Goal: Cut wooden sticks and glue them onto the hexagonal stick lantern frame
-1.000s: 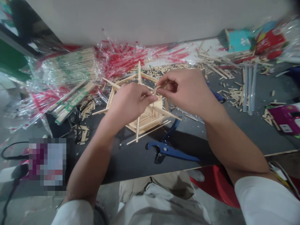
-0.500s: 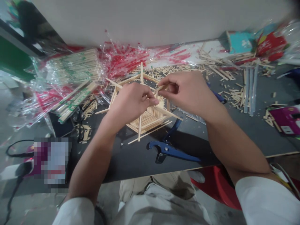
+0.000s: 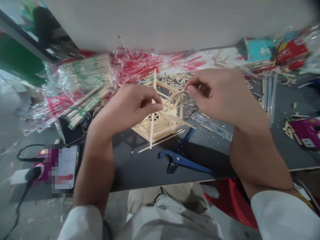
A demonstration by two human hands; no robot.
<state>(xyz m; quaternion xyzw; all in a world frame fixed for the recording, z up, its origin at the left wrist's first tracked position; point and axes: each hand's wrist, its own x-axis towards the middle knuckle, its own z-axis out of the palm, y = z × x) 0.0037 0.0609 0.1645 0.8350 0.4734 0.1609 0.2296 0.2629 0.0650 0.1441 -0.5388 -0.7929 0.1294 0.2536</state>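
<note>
A lantern-like frame of thin wooden sticks point(image 3: 160, 131) stands on the dark table, with stacked sticks forming its walls and longer ones jutting out. My left hand point(image 3: 132, 103) is over its left side, thumb and forefinger brought together near an upright stick point(image 3: 151, 130). Whatever lies between those fingertips is hidden. At the frame's upper right corner, my right hand point(image 3: 217, 96) has its fingertips pinched by the end of a short slanting stick point(image 3: 177, 95); I cannot make out what they grip. Blue-handled cutters point(image 3: 185, 162) lie in front of the frame.
Wrapped stick bundles point(image 3: 85, 71) and red plastic wrappers point(image 3: 138, 65) crowd the back left. Clear plastic tubes point(image 3: 269, 100) and a purple box point(image 3: 305, 131) are at right. A clear ruler point(image 3: 212, 126) lies beside the frame. A phone point(image 3: 67, 166) sits at the left edge.
My right hand has drawn away to the right from the frame's middle, uncovering the slanting stick. My left hand has shifted slightly left, so the hands are farther apart.
</note>
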